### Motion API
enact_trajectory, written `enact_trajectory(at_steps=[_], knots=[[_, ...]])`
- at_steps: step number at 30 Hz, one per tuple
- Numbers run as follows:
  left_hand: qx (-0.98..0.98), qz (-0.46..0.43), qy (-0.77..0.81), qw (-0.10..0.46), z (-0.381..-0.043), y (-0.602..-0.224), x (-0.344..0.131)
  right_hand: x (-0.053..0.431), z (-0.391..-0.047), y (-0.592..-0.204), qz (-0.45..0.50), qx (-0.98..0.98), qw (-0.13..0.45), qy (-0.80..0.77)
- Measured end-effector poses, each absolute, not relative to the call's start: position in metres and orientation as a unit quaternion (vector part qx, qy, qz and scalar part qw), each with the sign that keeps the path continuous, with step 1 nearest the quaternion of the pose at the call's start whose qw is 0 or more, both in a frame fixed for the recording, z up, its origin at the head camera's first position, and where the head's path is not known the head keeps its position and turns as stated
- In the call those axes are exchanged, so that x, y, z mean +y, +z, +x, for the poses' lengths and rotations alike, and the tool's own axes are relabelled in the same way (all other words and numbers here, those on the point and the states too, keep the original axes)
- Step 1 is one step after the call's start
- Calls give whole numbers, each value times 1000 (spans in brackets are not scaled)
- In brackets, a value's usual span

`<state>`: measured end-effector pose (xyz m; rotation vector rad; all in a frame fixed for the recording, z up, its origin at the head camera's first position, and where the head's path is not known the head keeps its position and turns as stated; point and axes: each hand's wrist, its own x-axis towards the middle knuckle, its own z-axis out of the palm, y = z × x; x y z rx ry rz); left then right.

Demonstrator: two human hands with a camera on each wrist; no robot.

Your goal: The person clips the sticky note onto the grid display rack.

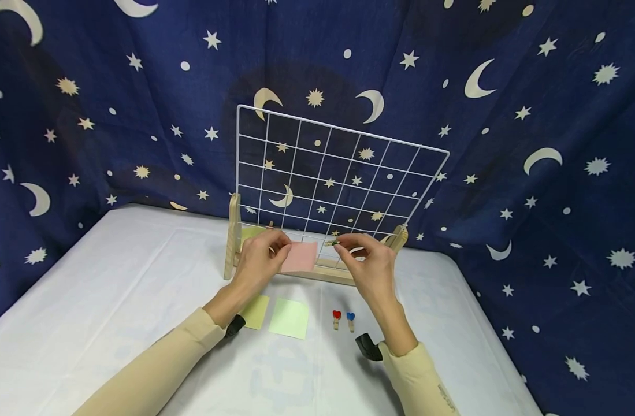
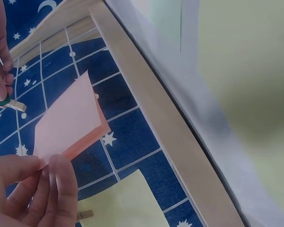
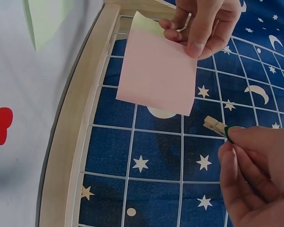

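Note:
My left hand [image 1: 260, 257] pinches a pink sticky note [image 1: 300, 257] by its edge, in front of the lower part of a white wire grid [image 1: 343, 129]. To its right, my right hand [image 1: 371, 263] holds a mini clothespin [image 3: 213, 124] between thumb and fingertips. Green shows on the clothespin where the fingers grip it; its wooden tip points toward the pink note, apart from it. Behind my left hand, a yellow sticky note [image 2: 125, 203] hangs at the grid with a small wooden clothespin [image 2: 85, 214] on it.
A wooden stand [image 1: 231, 242] holds the grid upright on the white-covered table. Nearer me lie a yellow note [image 1: 256, 313], a pale green note [image 1: 289, 318], a red-heart clothespin [image 1: 336, 318] and a blue-heart clothespin [image 1: 351, 320]. A dark starry cloth [image 1: 156, 104] hangs behind.

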<state>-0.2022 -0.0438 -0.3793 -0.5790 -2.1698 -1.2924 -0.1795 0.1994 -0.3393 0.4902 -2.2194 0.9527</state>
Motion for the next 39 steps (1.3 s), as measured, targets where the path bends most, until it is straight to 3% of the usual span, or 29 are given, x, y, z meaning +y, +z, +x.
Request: enact_trajectory(at_steps=[10, 39], knots=[[-805, -218, -456, 310, -212, -377, -42, 195, -182, -337, 177, -861, 303, 369], [-828, -214, -365, 368, -225, -381, -37, 172, -204, -342, 260, -837, 338, 343]])
